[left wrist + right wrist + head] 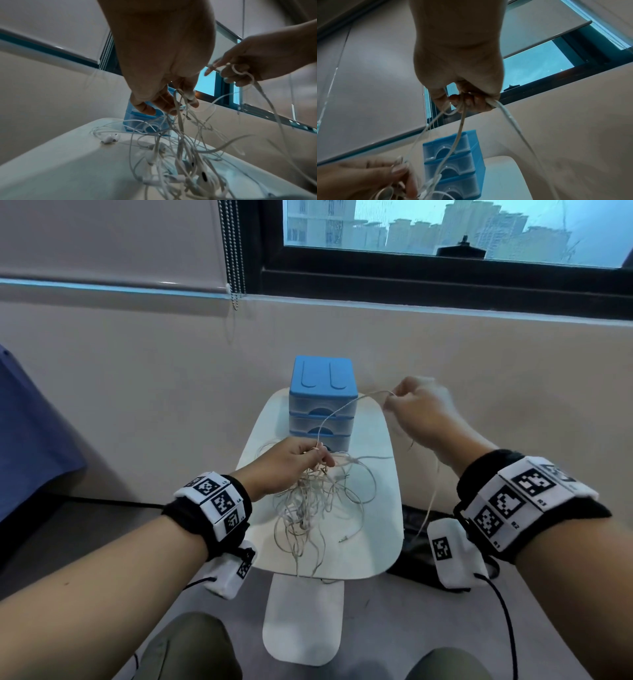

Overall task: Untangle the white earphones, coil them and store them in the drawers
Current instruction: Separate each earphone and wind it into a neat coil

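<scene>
A tangle of white earphones hangs from my left hand onto the white table. That hand pinches several cords together above the table. My right hand is raised to the right, gripping one cord that runs taut down to the left hand. Its fingers curl round the cord, and another length trails down past the right wrist. One earbud lies loose on the table. The blue drawer unit stands behind, its three drawers closed.
The small white table stands against a beige wall under a window. A blind's bead chain hangs at the left. A dark blue cloth is at the far left, a black bag on the floor at right.
</scene>
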Demonstrator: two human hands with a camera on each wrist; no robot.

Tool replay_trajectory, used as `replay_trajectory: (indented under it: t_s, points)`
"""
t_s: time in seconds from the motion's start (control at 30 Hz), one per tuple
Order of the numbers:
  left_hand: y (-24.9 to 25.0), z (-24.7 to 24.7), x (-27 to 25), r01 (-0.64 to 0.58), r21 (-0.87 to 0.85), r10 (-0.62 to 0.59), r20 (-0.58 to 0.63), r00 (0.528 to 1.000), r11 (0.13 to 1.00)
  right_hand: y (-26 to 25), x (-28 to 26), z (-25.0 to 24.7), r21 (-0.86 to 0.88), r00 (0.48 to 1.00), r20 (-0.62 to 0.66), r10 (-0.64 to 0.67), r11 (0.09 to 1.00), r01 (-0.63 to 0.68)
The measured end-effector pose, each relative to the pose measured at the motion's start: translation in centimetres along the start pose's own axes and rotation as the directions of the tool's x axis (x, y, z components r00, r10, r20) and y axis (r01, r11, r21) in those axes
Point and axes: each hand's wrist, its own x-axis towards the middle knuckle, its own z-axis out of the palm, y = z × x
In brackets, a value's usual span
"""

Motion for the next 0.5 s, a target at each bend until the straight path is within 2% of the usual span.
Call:
replay_trajectory:
  t_s: [0.07, 0.17, 0.23, 0.33, 0.5]
  points:
    - [0.1, 0.2, 0.3, -0.012, 0.039, 0.011, 0.019, 1.0, 0.999, -0.1, -1.0, 0.6, -0.01, 0.988, 0.136, -0.078, 0.997, 0.08]
    - [0.6, 0.5, 0.5, -0.043, 0.112, 0.035, 0.074, 0.997, 0.993, -0.6, -2.2, 1.8, 0.022, 0.921, 0.303, -0.245, 0.968, 0.25]
    - [1.1, 0.4, 0.5, -0.071, 0.151, 0.053, 0.118, 0.992, 0.986, -0.6, -2.3, 2.8, -0.022, 0.885, 0.38, -0.268, 0.954, 0.298]
    - [1.6, 0.0, 0.6, -0.079, 0.21, 0.042, 0.176, 0.983, 0.974, -0.3, -2.0, 4.1, -0.105, 0.885, 0.415, -0.211, 0.955, 0.277]
    - [1.6, -0.5, 0.9, -0.103, 0.123, 0.064, 0.288, 0.956, 0.987, 0.4, -2.1, 4.9, 0.011, 0.884, 0.446, -0.137, 0.989, 0.147]
